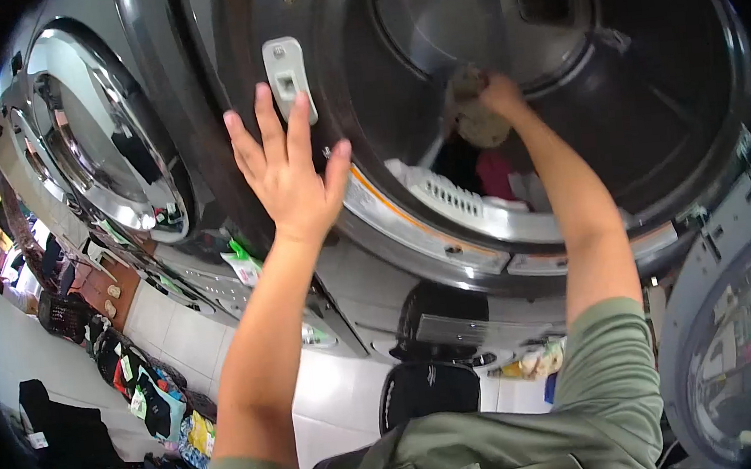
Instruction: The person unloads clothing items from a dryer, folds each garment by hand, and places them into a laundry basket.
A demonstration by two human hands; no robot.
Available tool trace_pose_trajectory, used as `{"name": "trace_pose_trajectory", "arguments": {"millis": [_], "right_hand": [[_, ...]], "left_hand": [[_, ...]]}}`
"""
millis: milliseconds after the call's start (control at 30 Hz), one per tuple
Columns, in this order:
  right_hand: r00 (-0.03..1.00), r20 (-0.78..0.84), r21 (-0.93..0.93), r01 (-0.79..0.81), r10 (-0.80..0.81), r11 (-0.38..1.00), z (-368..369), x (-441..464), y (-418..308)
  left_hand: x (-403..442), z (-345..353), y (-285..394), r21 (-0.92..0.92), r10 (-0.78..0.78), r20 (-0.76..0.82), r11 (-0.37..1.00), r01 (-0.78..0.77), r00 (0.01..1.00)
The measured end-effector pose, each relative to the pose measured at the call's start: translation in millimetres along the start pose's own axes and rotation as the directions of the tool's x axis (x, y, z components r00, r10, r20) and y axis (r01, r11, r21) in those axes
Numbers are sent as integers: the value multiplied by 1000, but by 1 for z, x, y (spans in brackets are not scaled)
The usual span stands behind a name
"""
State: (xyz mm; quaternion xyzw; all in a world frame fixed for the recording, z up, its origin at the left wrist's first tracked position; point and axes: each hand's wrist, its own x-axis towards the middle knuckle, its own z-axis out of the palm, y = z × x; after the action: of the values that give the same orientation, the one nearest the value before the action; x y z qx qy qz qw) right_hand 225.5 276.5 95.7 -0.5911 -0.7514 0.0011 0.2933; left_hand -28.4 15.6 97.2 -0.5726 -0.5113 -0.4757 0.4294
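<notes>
My left hand [292, 177] rests with its fingers spread on the dark front panel of a dryer [342, 264], touching the white latch plate [289, 79]. Inside the dryer's drum [649, 94], my right hand [501, 97] is closed on a crumpled beige cloth [480, 125]. What kind of garment the cloth is, I cannot tell. Below it in the drum lie dark clothes [456, 161] and a dark pink garment [497, 176], beside the white lint-filter grille [443, 195]. My arm hides part of the drum opening.
The dryer's round door [742, 336] hangs open on the right. Another machine with a chrome-ringed door [112, 132] stands to the left. Baskets of clothes [152, 388] line the lower left, near a black garment [72, 440]. A black chair [430, 395] stands on the white tiles below.
</notes>
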Motion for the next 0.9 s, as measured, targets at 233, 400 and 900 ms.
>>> {"name": "trace_pose_trajectory", "arguments": {"millis": [233,400,900], "right_hand": [[834,515,-342,-10,196,940,73,31,18],[778,514,-191,-306,361,933,102,45,54],[798,-573,775,452,-188,-442,-225,-192,-30]], "left_hand": [[-1,5,-7,-51,30,14,998,-29,999],[-2,4,-8,-75,22,31,997,-19,999],[-6,0,-7,-96,-9,-114,995,-2,993]]}}
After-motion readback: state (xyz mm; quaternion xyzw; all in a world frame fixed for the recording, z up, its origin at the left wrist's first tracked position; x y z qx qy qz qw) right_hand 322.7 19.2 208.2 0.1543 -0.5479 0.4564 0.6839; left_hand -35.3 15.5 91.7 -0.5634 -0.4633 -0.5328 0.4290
